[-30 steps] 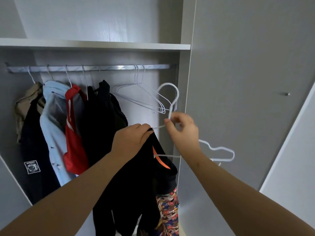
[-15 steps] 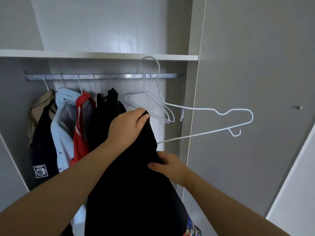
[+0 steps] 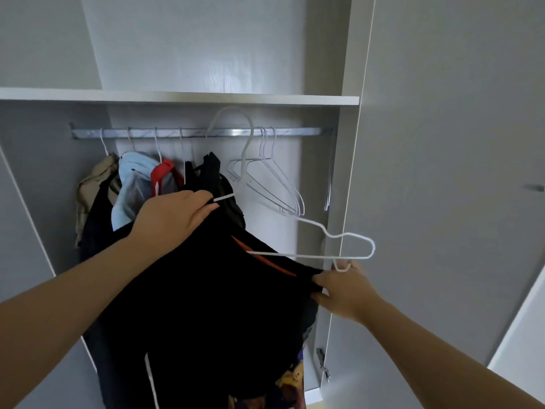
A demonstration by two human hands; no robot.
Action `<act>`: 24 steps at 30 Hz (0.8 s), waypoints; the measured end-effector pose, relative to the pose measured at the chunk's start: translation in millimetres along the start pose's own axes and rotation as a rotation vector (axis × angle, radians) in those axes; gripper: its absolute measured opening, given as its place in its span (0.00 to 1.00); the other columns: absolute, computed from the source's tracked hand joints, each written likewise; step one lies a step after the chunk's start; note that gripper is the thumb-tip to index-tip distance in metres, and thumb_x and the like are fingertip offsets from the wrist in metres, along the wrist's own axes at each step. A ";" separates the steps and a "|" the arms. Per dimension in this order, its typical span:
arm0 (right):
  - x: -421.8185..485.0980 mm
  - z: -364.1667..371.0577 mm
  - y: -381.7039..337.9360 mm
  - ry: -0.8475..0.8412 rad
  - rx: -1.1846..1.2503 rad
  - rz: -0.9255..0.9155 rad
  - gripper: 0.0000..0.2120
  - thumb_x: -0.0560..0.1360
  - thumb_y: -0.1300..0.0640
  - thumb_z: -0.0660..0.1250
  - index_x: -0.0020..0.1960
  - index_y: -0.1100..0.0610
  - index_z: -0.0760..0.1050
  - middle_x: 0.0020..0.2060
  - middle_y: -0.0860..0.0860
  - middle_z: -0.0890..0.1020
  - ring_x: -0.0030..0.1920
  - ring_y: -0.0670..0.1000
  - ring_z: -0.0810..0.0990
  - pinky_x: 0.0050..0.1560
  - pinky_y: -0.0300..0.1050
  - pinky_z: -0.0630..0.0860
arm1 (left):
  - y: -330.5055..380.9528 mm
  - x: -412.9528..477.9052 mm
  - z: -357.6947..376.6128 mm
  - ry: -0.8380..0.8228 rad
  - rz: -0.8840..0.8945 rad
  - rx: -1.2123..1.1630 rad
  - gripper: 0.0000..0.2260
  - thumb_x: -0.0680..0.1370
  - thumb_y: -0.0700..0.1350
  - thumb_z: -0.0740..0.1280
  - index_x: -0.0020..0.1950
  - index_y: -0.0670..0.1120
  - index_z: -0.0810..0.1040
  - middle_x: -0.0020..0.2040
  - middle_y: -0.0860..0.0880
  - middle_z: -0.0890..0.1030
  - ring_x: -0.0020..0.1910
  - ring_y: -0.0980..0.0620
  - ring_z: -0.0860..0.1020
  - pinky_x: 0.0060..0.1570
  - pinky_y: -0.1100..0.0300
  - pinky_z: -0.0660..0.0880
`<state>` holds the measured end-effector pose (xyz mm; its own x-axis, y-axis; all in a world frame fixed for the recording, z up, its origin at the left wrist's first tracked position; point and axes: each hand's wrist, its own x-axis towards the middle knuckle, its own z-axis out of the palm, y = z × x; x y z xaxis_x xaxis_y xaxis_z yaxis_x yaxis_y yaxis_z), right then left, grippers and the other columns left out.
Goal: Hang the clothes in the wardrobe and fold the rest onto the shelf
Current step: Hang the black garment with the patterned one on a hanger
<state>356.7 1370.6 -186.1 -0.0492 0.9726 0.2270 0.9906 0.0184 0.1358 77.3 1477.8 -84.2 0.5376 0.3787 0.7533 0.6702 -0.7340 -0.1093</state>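
A black garment [image 3: 206, 290] with an orange stripe hangs from a white wire hanger [image 3: 348, 249] held in front of the open wardrobe. My left hand [image 3: 174, 216] grips the garment's upper left shoulder together with the hanger's left end. My right hand [image 3: 342, 287] pinches the garment's right edge just under the hanger's right shoulder. The hanger's hook [image 3: 233, 119] rises in front of the metal rail [image 3: 200, 132], just under the shelf [image 3: 177, 97]; whether it rests on the rail is unclear.
Several clothes hang at the rail's left: beige [image 3: 91, 187], light blue [image 3: 132, 184], red [image 3: 163, 175] and black [image 3: 215, 178]. Empty wire hangers [image 3: 274, 184] hang at the right. The wardrobe door [image 3: 442, 172] stands open to the right. A patterned cloth [image 3: 289, 385] shows below.
The hanger rose from waist height up to the rail. My right hand slid from the garment's middle out to its right edge, spreading it along the hanger. The view tilted upward.
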 end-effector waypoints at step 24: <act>17.9 -32.7 -9.6 0.349 0.977 0.366 0.39 0.67 0.52 0.75 0.71 0.48 0.57 0.39 0.48 0.79 0.39 0.47 0.79 0.38 0.35 0.75 | -48.5 -57.9 6.7 0.199 0.006 0.185 0.28 0.82 0.54 0.48 0.42 0.38 0.81 0.29 0.43 0.78 0.25 0.43 0.76 0.23 0.56 0.70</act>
<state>342.1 1380.3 -151.9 0.3869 0.8407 0.3789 0.6190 0.0677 -0.7824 17.1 1495.2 -126.8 0.4430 0.2425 0.8631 0.7591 -0.6137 -0.2172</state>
